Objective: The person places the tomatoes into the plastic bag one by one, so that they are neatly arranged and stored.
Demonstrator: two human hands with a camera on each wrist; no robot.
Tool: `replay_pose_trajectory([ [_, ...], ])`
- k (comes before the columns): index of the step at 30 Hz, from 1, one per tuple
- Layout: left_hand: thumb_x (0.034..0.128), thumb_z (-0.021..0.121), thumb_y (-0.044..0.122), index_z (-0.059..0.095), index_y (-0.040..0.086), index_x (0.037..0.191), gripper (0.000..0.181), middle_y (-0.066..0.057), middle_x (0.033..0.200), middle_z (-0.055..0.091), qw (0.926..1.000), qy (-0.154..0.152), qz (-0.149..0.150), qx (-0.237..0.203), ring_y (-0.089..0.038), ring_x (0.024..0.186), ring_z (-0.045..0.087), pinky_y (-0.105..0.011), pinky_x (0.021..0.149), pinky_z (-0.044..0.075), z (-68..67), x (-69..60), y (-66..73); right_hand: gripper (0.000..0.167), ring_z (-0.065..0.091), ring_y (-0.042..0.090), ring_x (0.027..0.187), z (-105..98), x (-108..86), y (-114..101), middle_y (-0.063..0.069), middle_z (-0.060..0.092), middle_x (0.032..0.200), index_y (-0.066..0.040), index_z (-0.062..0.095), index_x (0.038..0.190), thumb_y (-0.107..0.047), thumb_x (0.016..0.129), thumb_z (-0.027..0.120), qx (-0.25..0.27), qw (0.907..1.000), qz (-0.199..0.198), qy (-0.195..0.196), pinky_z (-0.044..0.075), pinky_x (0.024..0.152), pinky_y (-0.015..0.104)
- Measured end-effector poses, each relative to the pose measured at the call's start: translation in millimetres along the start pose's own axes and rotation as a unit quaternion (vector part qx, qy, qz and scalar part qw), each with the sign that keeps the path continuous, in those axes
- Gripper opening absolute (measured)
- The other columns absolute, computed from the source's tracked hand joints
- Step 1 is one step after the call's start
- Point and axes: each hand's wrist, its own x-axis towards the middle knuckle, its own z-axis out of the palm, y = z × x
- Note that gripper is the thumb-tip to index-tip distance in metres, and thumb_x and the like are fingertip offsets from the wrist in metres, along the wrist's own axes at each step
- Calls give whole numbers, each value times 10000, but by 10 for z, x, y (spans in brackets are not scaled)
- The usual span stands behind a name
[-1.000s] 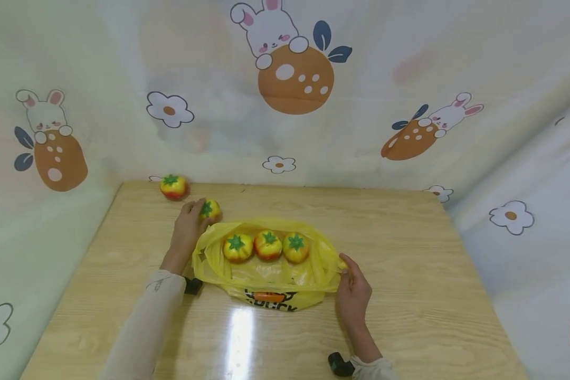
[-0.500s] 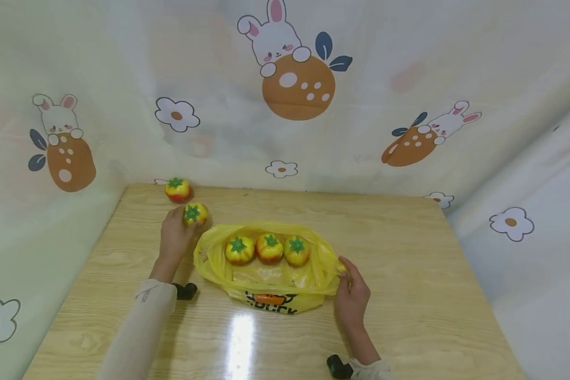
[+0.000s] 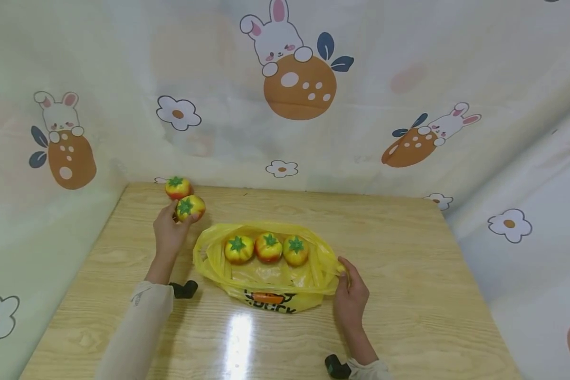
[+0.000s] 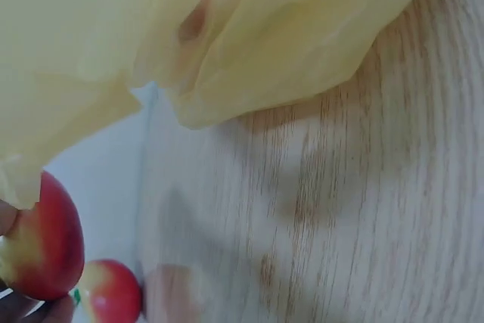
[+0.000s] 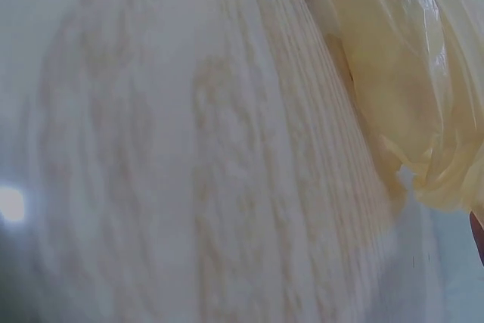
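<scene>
My left hand grips a yellow-and-red toy tomato with a green star-shaped top; in the left wrist view this tomato appears lifted at the left edge. Just behind it, another such tomato stands at the table's back left. To the right, a thin yellow plastic bag lies with its mouth spread, printed with a duck logo. Inside the bag sit three tomatoes in a row. My right hand pinches the bag's right edge; its fingers are mostly out of the right wrist view, where the bag fills the upper right.
The wooden table reaches back to a cloth backdrop printed with rabbits and flowers. A black wrist camera sits by the left sleeve, another black camera by the right sleeve.
My left hand has taken hold of the nearer loose tomato and moved it left and slightly back, away from the bag. The right hand stays at the bag's edge. The head view shifted slightly.
</scene>
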Motion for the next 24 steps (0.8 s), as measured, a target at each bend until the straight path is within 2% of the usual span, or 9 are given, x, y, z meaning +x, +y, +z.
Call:
replay_pose_trajectory([
  [2, 854, 763, 103, 482, -117, 1366, 624, -314, 1294, 540, 9996, 228, 40, -142, -426, 1141, 557, -524, 950, 494, -9, -19, 8, 353, 466, 64, 702, -1, -2, -1, 115, 679, 1230, -56, 657, 1232, 87, 944, 512, 12, 10000, 28, 1, 395, 779, 57],
  [5, 834, 780, 88, 507, -92, 1355, 615, -280, 1289, 549, 9971, 641, 112, -403, -385, 1151, 555, -495, 965, 491, -21, -48, 27, 358, 455, 62, 686, -6, 0, -5, 110, 678, 1231, -58, 657, 1232, 92, 943, 506, 23, 10000, 86, -3, 397, 767, 62],
  [8, 820, 788, 73, 526, -83, 1341, 604, -265, 1267, 562, 9948, 865, 198, -504, -358, 1124, 564, -474, 947, 498, -29, -60, 56, 366, 399, 63, 614, -9, 2, -11, 119, 679, 1225, -52, 656, 1231, 101, 937, 503, -6, 9999, 133, 7, 388, 715, 71],
  [11, 812, 796, 75, 545, -80, 1326, 592, -256, 1243, 575, 9944, 868, 264, -540, -335, 1084, 575, -464, 921, 503, -36, -64, 100, 371, 447, 71, 664, -12, 6, -21, 122, 678, 1227, -52, 656, 1233, 105, 933, 505, -44, 9998, 199, 22, 387, 725, 62],
  [15, 800, 809, 88, 552, -90, 1316, 603, -262, 1222, 586, 9946, 756, 414, -584, -331, 1060, 592, -413, 891, 513, -36, -75, 167, 371, 538, 112, 851, -17, 11, -34, 119, 677, 1232, -50, 658, 1231, 111, 932, 505, -34, 9997, 219, 45, 394, 802, 40],
  [18, 806, 804, 90, 532, -96, 1336, 624, -265, 1235, 581, 9945, 674, 450, -667, -335, 1072, 597, -271, 874, 504, -31, -91, 217, 371, 533, 111, 800, -21, 11, -39, 130, 681, 1220, -46, 661, 1227, 116, 933, 503, 6, 9998, 159, 73, 399, 769, 50],
  [21, 816, 796, 98, 510, -85, 1365, 645, -246, 1259, 577, 9934, 677, 310, -877, -318, 1077, 605, -127, 843, 465, -29, -120, 281, 375, 444, 52, 610, -25, 8, -34, 156, 689, 1188, -39, 663, 1220, 128, 928, 498, 42, 9999, 99, 95, 381, 630, 79],
  [24, 815, 798, 102, 498, -85, 1376, 663, -238, 1265, 573, 9897, 698, 248, -1228, -313, 1087, 607, -92, 849, 464, -28, -147, 387, 376, 299, 32, 519, -27, 8, -35, 167, 689, 1182, -30, 662, 1217, 138, 926, 494, 44, 9999, 49, 88, 360, 599, 98],
])
